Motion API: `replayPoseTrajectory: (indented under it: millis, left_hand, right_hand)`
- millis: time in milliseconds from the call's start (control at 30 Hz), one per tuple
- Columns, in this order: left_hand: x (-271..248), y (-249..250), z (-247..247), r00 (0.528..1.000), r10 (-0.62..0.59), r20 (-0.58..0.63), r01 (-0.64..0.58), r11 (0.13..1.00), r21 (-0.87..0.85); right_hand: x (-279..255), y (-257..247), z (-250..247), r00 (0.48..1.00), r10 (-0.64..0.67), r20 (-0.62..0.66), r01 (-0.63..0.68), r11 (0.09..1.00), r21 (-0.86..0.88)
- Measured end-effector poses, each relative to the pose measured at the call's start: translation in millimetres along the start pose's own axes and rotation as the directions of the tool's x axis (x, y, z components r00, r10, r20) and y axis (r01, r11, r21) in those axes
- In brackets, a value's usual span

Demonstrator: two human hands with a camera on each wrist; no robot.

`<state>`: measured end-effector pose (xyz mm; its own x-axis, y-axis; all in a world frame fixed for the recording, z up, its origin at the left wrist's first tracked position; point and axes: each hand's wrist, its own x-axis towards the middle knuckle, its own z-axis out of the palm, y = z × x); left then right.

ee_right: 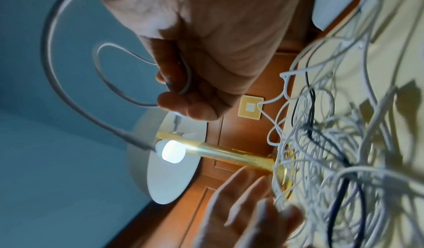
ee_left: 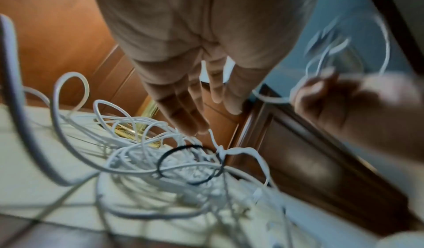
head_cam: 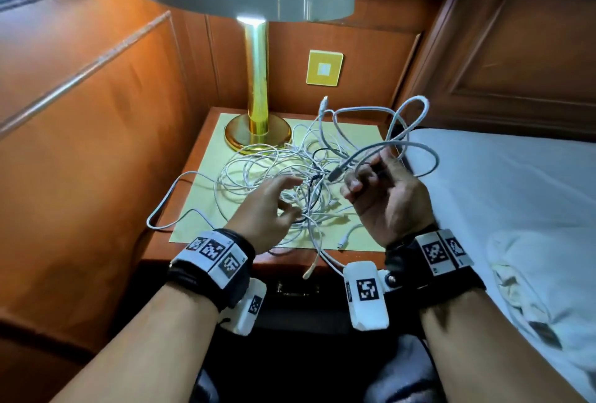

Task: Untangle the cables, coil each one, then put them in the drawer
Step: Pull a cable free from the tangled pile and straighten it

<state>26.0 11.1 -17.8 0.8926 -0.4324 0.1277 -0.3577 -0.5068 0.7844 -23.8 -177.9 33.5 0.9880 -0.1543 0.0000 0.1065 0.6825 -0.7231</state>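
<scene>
A tangle of several white cables (head_cam: 283,173) and one black cable (ee_left: 190,165) lies on the yellow mat (head_cam: 206,173) of the nightstand. My right hand (head_cam: 380,189) is raised above the pile's right side, fingers curled round a grey cable (head_cam: 409,131) that loops up toward the bed; its plug end (head_cam: 335,173) juts left. The same grip shows in the right wrist view (ee_right: 183,81). My left hand (head_cam: 274,199) hovers over the tangle with fingers straight and spread (ee_left: 195,107), holding nothing. The drawer (head_cam: 296,288) front sits below the table edge.
A brass lamp (head_cam: 258,86) with a white shade stands at the mat's back left, its base touching the cables. A white bed (head_cam: 516,196) borders the right. Wooden panelling rises on the left and behind. Cable ends (head_cam: 161,222) hang over the nightstand's left and front edges.
</scene>
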Motion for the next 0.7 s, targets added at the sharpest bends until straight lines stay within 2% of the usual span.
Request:
replayPoseTrajectory:
  millis: [67,133,233,300,333,400,533,567,600,633,700]
  left_hand:
    - [1,5,2,1.000,0.013,0.014,-0.012,0.996,-0.089]
    - [2,16,2,1.000,0.006,0.004,-0.004,0.942,-0.335]
    - [-5,29,-3,0.999,-0.033,0.032,0.046,0.721,-0.691]
    - [-17,36,-9,0.995,-0.040,0.093,0.099,0.575,-0.812]
    - [-26,41,-11,0.993,-0.035,0.110,0.112,0.543,-0.832]
    - [-44,48,-12,0.996,-0.043,0.075,0.086,0.560,-0.824]
    - [-92,53,-6,0.985,-0.059,-0.161,-0.069,0.722,-0.688]
    - [-106,54,-6,0.975,-0.052,-0.216,-0.101,0.763,-0.639]
    - [-121,54,-7,0.962,-0.043,-0.270,-0.127,0.803,-0.582]
    - [-136,54,-8,0.946,-0.028,-0.324,-0.152,0.842,-0.518]
    - [-161,52,-13,0.904,0.020,-0.427,-0.197,0.906,-0.375]
  right_hand:
    - [-1,-1,1,1.000,0.024,0.006,-0.024,1.000,-0.007]
    - [-1,-1,1,0.998,0.056,0.006,-0.054,0.989,-0.137]
    - [-13,4,-5,0.988,0.153,0.007,-0.138,0.909,-0.394]
    - [-30,7,-6,0.976,0.216,-0.021,-0.196,0.838,-0.509]
    - [-41,7,-6,0.970,0.239,-0.033,-0.218,0.807,-0.548]
    - [-62,9,-4,0.958,0.283,-0.047,-0.254,0.763,-0.594]
    - [-114,17,-6,0.925,0.373,-0.077,-0.340,0.717,-0.609]
    - [-127,20,-11,0.916,0.391,-0.091,-0.350,0.669,-0.655]
    - [-140,24,-20,0.906,0.410,-0.107,-0.347,0.574,-0.742]
    - [-151,27,-31,0.898,0.423,-0.123,-0.315,0.421,-0.851]
    - [-172,32,-55,0.882,0.445,-0.158,-0.196,0.041,-0.980]
